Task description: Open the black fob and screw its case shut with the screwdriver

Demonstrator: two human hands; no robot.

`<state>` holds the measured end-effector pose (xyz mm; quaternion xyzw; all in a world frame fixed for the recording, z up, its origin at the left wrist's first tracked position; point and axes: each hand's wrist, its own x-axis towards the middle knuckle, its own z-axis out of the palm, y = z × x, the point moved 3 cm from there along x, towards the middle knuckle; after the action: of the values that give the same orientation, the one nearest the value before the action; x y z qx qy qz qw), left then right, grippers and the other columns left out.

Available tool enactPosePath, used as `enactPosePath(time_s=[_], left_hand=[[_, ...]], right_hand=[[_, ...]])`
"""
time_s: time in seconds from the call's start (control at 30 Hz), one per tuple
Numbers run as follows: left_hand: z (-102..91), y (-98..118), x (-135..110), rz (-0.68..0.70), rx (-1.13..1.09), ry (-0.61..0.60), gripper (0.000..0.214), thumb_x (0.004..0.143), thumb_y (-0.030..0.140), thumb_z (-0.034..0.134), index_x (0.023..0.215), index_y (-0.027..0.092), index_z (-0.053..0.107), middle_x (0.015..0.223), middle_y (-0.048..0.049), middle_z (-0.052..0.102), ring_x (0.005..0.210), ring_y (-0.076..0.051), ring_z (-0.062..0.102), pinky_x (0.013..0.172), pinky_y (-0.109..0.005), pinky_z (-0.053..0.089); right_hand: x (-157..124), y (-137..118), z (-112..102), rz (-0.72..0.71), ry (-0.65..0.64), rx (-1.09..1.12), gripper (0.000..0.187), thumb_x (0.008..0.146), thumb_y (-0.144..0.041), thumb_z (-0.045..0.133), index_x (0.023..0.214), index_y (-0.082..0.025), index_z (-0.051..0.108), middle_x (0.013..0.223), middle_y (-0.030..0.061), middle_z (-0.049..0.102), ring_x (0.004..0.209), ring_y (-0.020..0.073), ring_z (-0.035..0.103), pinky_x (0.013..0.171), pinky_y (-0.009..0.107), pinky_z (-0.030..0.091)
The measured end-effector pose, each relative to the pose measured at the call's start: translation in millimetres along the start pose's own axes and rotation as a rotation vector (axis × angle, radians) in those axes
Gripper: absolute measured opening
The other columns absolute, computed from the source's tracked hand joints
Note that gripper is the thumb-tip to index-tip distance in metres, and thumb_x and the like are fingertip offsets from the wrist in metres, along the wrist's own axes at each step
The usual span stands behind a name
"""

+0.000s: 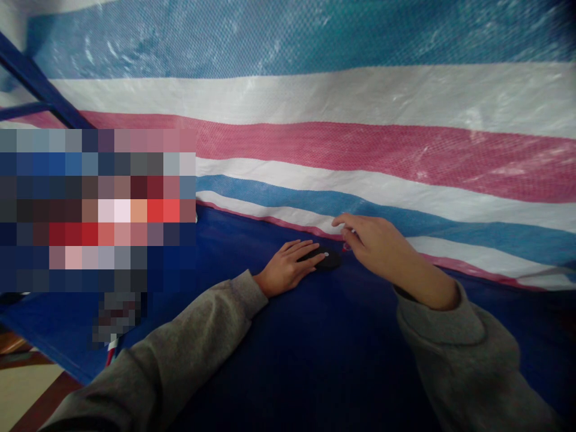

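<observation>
small black oval piece point(332, 261) lies flat on the dark blue sheet point(315, 354), just short of the red-edged hem point(279, 221) of the striped sheet point(360, 144); long axis runs roughly left-right across the view, more or less along the hem; can't tell which end is the front, too small and dark; left hand point(288, 267) rests flat over its left half, fingers straight and relaxed, pressing not gripping; right hand point(382, 246) sits just beside its right end, fingers curled, thumb and forefinger brought together at a tiny red bit point(346, 246) that is touching or just off the piece; can't tell whether they actually hold it; my read: 1 hand pins the piece while the other works the red bit at the hem; next move likely calls for steady downward pressure from the left and a fine 2-finger pinch from the right, as the sheet looks slack and glossy; both arms in grey sleeves point(202, 336); blue metal frame point(40, 84) top left.
</observation>
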<state>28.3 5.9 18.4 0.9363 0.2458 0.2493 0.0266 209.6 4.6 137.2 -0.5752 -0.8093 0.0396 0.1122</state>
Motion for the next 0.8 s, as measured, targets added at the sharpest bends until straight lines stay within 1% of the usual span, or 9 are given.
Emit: enactPosePath(time_s=[0.17, 0.23, 0.33, 0.43, 0.63, 0.67, 0.8], left_hand=[[0.4, -0.1, 0.3, -0.001, -0.004, 0.004, 0.038, 0.100, 0.032, 0.044, 0.137, 0.024, 0.050, 0.142, -0.0075, 0.052, 0.133, -0.023, 0.047, 0.109, -0.044, 0.041], [0.9, -0.1, 0.2, 0.001, -0.002, 0.005, 0.038, 0.100, 0.032, 0.044, 0.137, 0.025, 0.050, 0.142, -0.0073, 0.052, 0.133, -0.023, 0.047, 0.110, -0.044, 0.040], [1.2, -0.1, 0.1, 0.002, 0.002, 0.006, 0.038, 0.100, 0.032, 0.043, 0.137, 0.025, 0.050, 0.141, -0.0073, 0.053, 0.133, -0.023, 0.047, 0.109, -0.044, 0.041], [0.7, 0.2, 0.2, 0.000, 0.002, 0.008, 0.037, 0.100, 0.032, 0.043, 0.136, 0.025, 0.050, 0.141, -0.0073, 0.053, 0.134, -0.023, 0.047, 0.110, -0.043, 0.040], [-0.1, 0.6, 0.3, 0.001, -0.002, 0.000, 0.038, 0.100, 0.031, 0.044, 0.137, 0.025, 0.050, 0.142, -0.0077, 0.052, 0.134, -0.023, 0.046, 0.110, -0.044, 0.040], [-0.1, 0.5, 0.3, 0.001, -0.004, 0.000, 0.038, 0.100, 0.031, 0.044, 0.137, 0.025, 0.050, 0.142, -0.0077, 0.052, 0.134, -0.023, 0.046, 0.110, -0.044, 0.040], [-0.2, 0.3, 0.3, 0.002, -0.006, 0.001, 0.038, 0.100, 0.031, 0.044, 0.137, 0.025, 0.050, 0.142, -0.0080, 0.052, 0.134, -0.023, 0.046, 0.110, -0.044, 0.040]], right_hand=[[-0.4, 0.0, -0.5, -0.045, 0.020, 0.001, 0.034, 0.088, -0.015, 0.040, 0.114, -0.019, 0.063, 0.104, 0.0100, 0.072, 0.092, 0.0257, 0.068, 0.079, 0.035, 0.046], [-0.4, 0.5, -0.2, -0.039, 0.017, -0.003, 0.034, 0.088, -0.016, 0.041, 0.114, -0.019, 0.063, 0.103, 0.0100, 0.072, 0.090, 0.0252, 0.068, 0.078, 0.035, 0.046], [0.0, 1.1, 0.6, -0.011, -0.003, 0.001, 0.032, 0.090, -0.019, 0.040, 0.113, -0.019, 0.063, 0.100, 0.0096, 0.073, 0.086, 0.0247, 0.068, 0.075, 0.034, 0.046], [-0.2, 0.5, 0.5, -0.024, -0.004, 0.001, 0.033, 0.090, -0.018, 0.039, 0.114, -0.020, 0.063, 0.101, 0.0093, 0.073, 0.086, 0.0242, 0.068, 0.075, 0.034, 0.045], [-2.2, -1.3, -1.4, -0.066, -0.017, 0.006, 0.041, 0.078, -0.008, 0.044, 0.113, -0.018, 0.062, 0.102, 0.0084, 0.071, 0.085, 0.0219, 0.066, 0.078, 0.032, 0.045], [-2.2, -1.5, -1.6, -0.064, -0.018, 0.002, 0.039, 0.079, -0.009, 0.044, 0.113, -0.017, 0.062, 0.101, 0.0085, 0.071, 0.085, 0.0218, 0.066, 0.077, 0.032, 0.045], [-1.0, -0.3, -0.6, -0.015, -0.022, -0.009, 0.033, 0.088, -0.016, 0.041, 0.113, -0.019, 0.063, 0.097, 0.0085, 0.073, 0.083, 0.0223, 0.067, 0.074, 0.032, 0.045]])
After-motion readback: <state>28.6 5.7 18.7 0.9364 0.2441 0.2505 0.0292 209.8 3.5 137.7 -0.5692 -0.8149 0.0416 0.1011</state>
